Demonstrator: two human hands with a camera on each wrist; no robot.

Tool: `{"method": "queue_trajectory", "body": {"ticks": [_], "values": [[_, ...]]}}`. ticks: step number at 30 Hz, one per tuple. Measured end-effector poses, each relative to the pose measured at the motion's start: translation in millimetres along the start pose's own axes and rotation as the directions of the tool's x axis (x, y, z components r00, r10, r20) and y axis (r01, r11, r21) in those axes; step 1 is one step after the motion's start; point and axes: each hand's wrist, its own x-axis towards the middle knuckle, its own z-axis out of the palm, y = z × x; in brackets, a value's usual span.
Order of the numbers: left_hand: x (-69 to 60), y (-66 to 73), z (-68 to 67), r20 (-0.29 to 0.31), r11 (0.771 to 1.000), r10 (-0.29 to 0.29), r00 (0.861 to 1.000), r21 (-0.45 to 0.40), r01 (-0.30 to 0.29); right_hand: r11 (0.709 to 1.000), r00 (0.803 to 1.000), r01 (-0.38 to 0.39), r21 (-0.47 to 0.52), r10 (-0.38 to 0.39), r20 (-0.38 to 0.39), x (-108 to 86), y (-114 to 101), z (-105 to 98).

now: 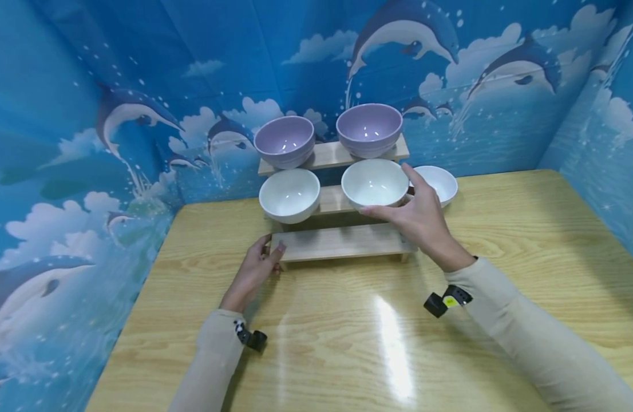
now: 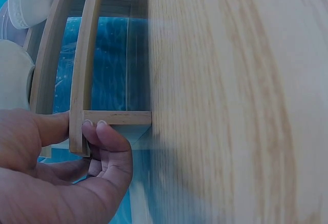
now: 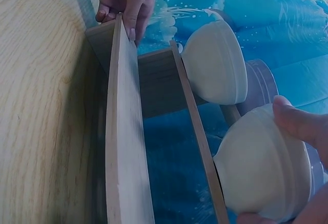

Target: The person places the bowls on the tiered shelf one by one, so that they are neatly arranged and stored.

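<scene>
A three-step wooden rack (image 1: 342, 242) stands on the table, its lowest board bare. My left hand (image 1: 254, 269) grips that board's left end, thumb on top and fingers curled beneath, as the left wrist view shows. On the middle step, my right hand (image 1: 424, 220) holds a white bowl (image 1: 375, 183) by its sides between thumb and fingers. The bowl's foot (image 3: 219, 170) is at the middle board in the right wrist view; whether it bears its full weight there I cannot tell. Left of it sits another white bowl (image 1: 289, 195).
Two purple bowls, one left (image 1: 284, 142) and one right (image 1: 370, 130), sit on the top step. Partly behind my right hand is a further white bowl (image 1: 440, 182), right of the rack. A dolphin-print backdrop (image 1: 306, 51) rises behind the wood-grain table (image 1: 337, 343).
</scene>
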Motion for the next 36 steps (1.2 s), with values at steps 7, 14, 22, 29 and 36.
{"method": "queue_trajectory", "body": {"ticks": [7, 14, 22, 29, 36], "values": [[-1.5, 2.2, -0.1, -0.002, 1.000, -0.013, 1.000, 0.008, 0.013, 1.000, 1.000, -0.004, -0.007, 0.004, 0.007, 0.3, -2, -1], [-1.0, 2.8, -0.9, 0.001, 1.000, -0.007, 1.000, 0.009, 0.007, 1.000, 1.000, 0.010, -0.007, -0.009, 0.012, -0.1, -3, -2], [-2.2, 1.8, -0.6, 0.000, 1.000, -0.017, 1.000, 0.012, 0.017, 1.000, 0.999, 0.022, 0.017, -0.022, 0.024, 0.0, -1, -3], [-1.5, 0.3, 0.1, 0.001, 1.000, -0.021, 1.000, 0.006, 0.021, 1.000, 0.999, -0.002, 0.031, 0.001, 0.032, -1.1, -1, -8], [-0.7, 1.5, -0.3, -0.008, 1.000, -0.020, 1.000, 0.004, 0.020, 0.996, 0.998, -0.066, 0.062, 0.065, 0.022, -3.3, -4, -25]]}}
